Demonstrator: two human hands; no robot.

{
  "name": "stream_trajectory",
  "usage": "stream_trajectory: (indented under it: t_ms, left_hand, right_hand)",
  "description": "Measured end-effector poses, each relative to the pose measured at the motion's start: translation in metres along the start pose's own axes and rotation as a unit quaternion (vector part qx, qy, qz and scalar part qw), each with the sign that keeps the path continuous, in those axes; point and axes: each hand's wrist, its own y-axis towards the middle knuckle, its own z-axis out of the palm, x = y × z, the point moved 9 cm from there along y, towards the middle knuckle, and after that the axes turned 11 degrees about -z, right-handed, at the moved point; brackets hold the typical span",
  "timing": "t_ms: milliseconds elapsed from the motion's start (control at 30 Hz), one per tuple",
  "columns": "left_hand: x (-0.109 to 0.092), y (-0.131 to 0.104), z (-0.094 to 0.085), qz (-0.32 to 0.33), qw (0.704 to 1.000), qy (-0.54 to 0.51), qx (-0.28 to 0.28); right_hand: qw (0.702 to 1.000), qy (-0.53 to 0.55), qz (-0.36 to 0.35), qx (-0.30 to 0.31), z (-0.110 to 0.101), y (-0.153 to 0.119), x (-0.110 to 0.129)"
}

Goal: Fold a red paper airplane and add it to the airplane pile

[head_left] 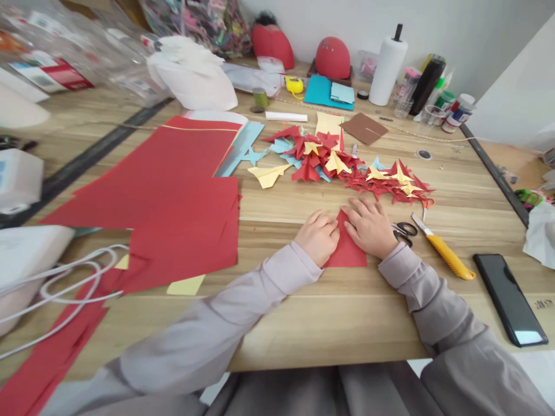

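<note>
A small piece of red paper point(348, 251), pointed at the top and wide at the bottom, lies on the wooden table between my hands. My left hand point(318, 237) is closed at its left edge, fingers curled onto the paper. Across its upper right side rests my right hand point(370, 226), palm down with the fingers spread. Behind them is a long pile of folded red paper shapes point(307, 167) mixed with yellow and light blue ones. Black-handled scissors point(405, 231) lie partly under my right wrist, beside a yellow cutter point(451, 254).
Large red sheets point(182, 231) cover the left side, near a white cable point(65, 289). A black phone point(509, 300) lies at the right. Along the back stand a white roll point(389, 69), bottles point(458, 115), a yellow tape measure point(294, 85) and blue paper point(321, 92).
</note>
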Motion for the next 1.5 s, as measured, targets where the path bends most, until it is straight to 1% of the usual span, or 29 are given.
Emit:
stream_trajectory:
  t_ms: [133,300,467,533,633,700,733,800,867,933,1000,1067,1133,1200,1333,1500]
  left_hand:
    - [-0.004,-0.012,-0.007,0.019,1.000,-0.001,-0.003]
    - [-0.011,-0.030,-0.024,0.050,0.998,0.020,-0.034]
    - [-0.025,-0.055,-0.037,0.087,0.994,0.044,-0.044]
    - [-0.029,-0.065,-0.039,0.090,0.994,0.053,-0.042]
    - [-0.026,-0.072,-0.042,0.079,0.994,0.057,-0.048]
    - [-0.016,-0.066,-0.043,0.071,0.997,0.025,-0.034]
    - [-0.009,-0.058,-0.042,0.064,0.998,-0.002,-0.011]
    - [0.003,-0.039,-0.040,0.069,0.997,-0.032,0.010]
    - [0.019,-0.014,-0.035,0.032,0.999,-0.029,0.003]
    - [0.023,0.005,-0.022,0.024,0.999,-0.028,0.004]
    - [0.022,0.018,-0.005,0.012,1.000,-0.014,0.010]
    - [0.017,0.023,0.008,0.004,1.000,0.003,0.002]
    - [0.012,0.022,0.013,0.004,1.000,0.012,-0.023]
    - [0.009,0.019,0.013,0.003,0.999,0.016,-0.040]
    - [0.007,0.017,0.012,-0.001,0.999,0.029,-0.039]
    - [0.000,0.020,0.009,0.026,0.997,0.062,-0.048]
  right_hand:
    - [1.000,0.000,0.000,0.000,0.000,0.000,-0.001]
    - [1.000,0.007,-0.005,-0.005,0.000,0.000,0.000]
    - [1.000,0.018,-0.006,-0.006,0.000,0.000,0.000]
    - [1.000,0.023,-0.005,-0.006,0.001,-0.001,0.000]
    - [0.999,0.030,-0.004,-0.010,0.001,-0.001,0.000]
    - [0.999,0.034,-0.003,-0.013,0.002,-0.001,0.000]
    - [0.999,0.035,-0.002,-0.014,0.002,-0.001,0.000]
    - [0.999,0.037,-0.003,-0.019,0.002,-0.001,0.000]
    - [0.999,0.038,-0.003,-0.024,0.002,-0.002,0.000]
    - [0.999,0.038,-0.003,-0.027,0.003,-0.002,-0.001]
    - [0.999,0.040,-0.002,-0.030,0.004,-0.002,-0.001]
    - [0.998,0.043,-0.002,-0.038,0.004,-0.002,-0.002]
    - [0.998,0.049,-0.001,-0.049,0.004,-0.003,-0.002]
    - [0.997,0.054,0.000,-0.055,0.003,-0.002,-0.002]
    - [0.997,0.055,-0.003,-0.044,0.003,-0.002,-0.002]
    - [0.998,0.056,0.002,-0.035,0.002,-0.001,-0.002]
